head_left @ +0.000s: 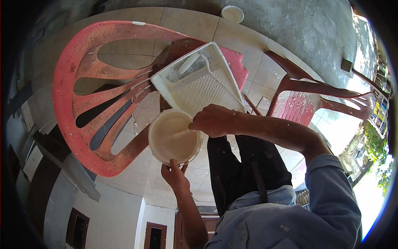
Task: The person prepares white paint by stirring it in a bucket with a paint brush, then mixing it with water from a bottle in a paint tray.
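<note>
My left hand (175,176) grips the near rim of a white bucket (154,154), thumb over the edge. Pale, creamy paint (170,143) fills much of it. Over the bucket's right side, my right hand (213,120) is closed on a pale, paint-coated stirring stick (180,133) whose far end lies in the paint. Just beyond the bucket, a white paint tray (230,85) with a ribbed slope rests on the seat of a red plastic chair (62,91). A paint roller (190,63) lies at the tray's far end.
A second, paint-spattered red chair (296,103) stands to the right. Another white bucket (232,14) sits on the floor by the grey wall (302,33). Pale tiles (186,25) cover the floor. A dark grey ledge (66,166) juts out at the lower left.
</note>
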Tool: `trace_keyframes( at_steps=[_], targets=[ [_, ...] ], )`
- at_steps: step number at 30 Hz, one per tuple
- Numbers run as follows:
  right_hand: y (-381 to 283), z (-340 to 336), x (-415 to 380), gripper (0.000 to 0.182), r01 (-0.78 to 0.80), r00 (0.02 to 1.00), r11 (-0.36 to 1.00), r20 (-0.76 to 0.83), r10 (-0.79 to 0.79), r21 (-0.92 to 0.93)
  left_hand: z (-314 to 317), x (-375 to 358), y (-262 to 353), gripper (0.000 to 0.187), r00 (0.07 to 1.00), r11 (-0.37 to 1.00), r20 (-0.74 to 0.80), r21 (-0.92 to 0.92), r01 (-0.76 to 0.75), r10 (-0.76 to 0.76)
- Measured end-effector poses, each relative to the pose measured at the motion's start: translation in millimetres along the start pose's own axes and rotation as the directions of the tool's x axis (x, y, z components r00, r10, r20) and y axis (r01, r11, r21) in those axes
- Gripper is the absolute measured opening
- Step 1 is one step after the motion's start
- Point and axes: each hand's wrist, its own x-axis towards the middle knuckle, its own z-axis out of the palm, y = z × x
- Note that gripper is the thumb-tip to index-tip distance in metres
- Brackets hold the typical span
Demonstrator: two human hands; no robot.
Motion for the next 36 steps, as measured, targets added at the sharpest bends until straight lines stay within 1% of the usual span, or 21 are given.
trace_keyframes(
  at_steps=[2,5,8,14,17,20,23,26,29,36],
  targets=[
    [-0.8,-3.2,3.8,0.037,-0.025,1.0,1.0,0.017,0.025,0.003,2.2,-0.2,2.1,0.035,1.0,1.0,-0.002,-0.011,0.003,-0.003],
    [4.7,-6.1,4.8,0.038,-0.022,1.0,0.999,0.016,0.021,0.039,5.9,1.4,5.1,0.035,1.0,0.999,-0.015,0.034,-0.001,0.001],
    [4.4,-11.8,4.6,0.039,-0.048,0.998,0.997,0.047,0.046,0.061,9.1,3.6,6.4,0.034,1.0,1.0,-0.007,0.017,-0.01,0.01],
    [7.9,-10.2,3.8,0.04,-0.038,0.999,0.995,-0.028,0.041,0.088,16.3,5.4,18.5,0.031,0.999,0.994,0.004,0.095,-0.046,0.046],
    [13.1,-17.7,0.9,0.041,-0.076,0.997,0.99,0.02,0.074,0.123,18.7,8.1,22.1,0.03,0.999,0.989,0.024,0.136,-0.051,0.049],
    [19.6,-13.9,-1.4,0.041,-0.057,0.998,0.985,-0.027,0.062,0.161,21.7,8.9,24.7,0.031,0.998,0.988,0.02,0.148,-0.055,0.053],
    [20.5,-17.8,-3.0,0.038,-0.051,0.998,0.981,-0.027,0.057,0.185,23.4,8.0,25.5,0.03,0.998,0.989,0.046,0.14,-0.051,0.045],
    [23.9,-22.2,-3.6,0.036,-0.044,0.998,0.98,-0.03,0.051,0.192,29.5,3.2,31.2,0.041,0.997,0.981,0.07,0.192,-0.042,0.029],
    [26.9,-26.7,-2.8,0.035,-0.063,0.998,0.976,0.008,0.062,0.207,34.5,7.7,30.3,0.04,0.997,0.979,0.067,0.196,-0.047,0.034],
    [37.5,-27.4,-1.0,0.031,-0.084,0.996,0.965,0.03,0.079,0.25,45.4,10.4,34.2,0.04,0.998,0.979,0.056,0.2,-0.049,0.038]
  ],
)
